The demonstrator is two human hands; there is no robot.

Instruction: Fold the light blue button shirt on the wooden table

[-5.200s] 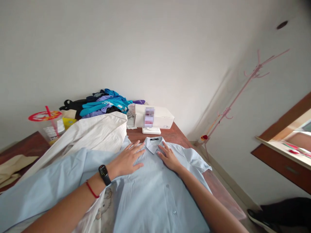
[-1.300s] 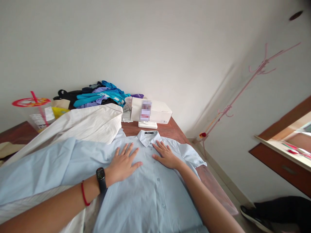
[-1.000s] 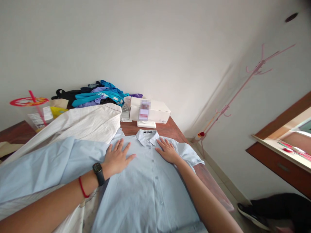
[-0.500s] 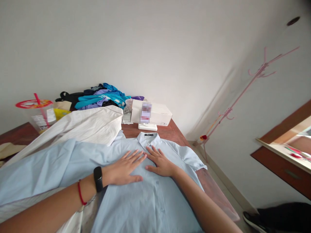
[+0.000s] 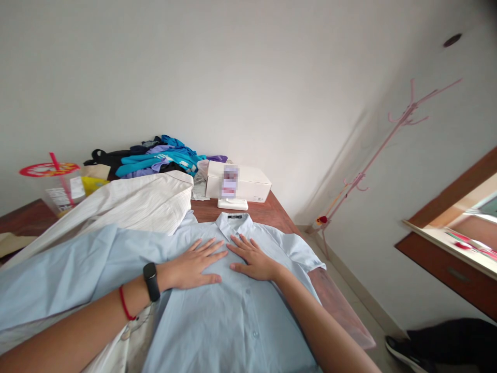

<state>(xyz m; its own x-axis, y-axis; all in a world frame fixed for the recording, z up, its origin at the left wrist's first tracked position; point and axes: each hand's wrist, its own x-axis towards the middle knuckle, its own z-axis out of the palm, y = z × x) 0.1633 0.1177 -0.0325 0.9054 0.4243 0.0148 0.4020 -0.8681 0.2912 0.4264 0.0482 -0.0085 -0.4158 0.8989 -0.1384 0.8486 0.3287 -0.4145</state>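
A light blue button-up shirt (image 5: 229,316) lies front side up, its collar pointing away from me and one short sleeve spread to the right. My left hand (image 5: 196,265) rests flat on the chest, fingers spread, below and left of the collar. Flat on the fabric just right of it lies my right hand (image 5: 252,259), also with fingers apart. Neither hand grips anything. More light blue cloth stretches out to the left, beside a white striped garment (image 5: 147,199) heaped behind my left arm.
Behind the shirt, a phone (image 5: 229,184) stands on a white holder before a white box (image 5: 254,184). At the back left are piled clothes (image 5: 163,158) and a plastic cup (image 5: 62,191) with a straw. Right of the wooden table (image 5: 277,212) stands a pink coat rack (image 5: 384,140).
My left hand has slid slightly left, widening the small gap between my hands. Both still lie flat on the shirt. The whole view has shifted a little.
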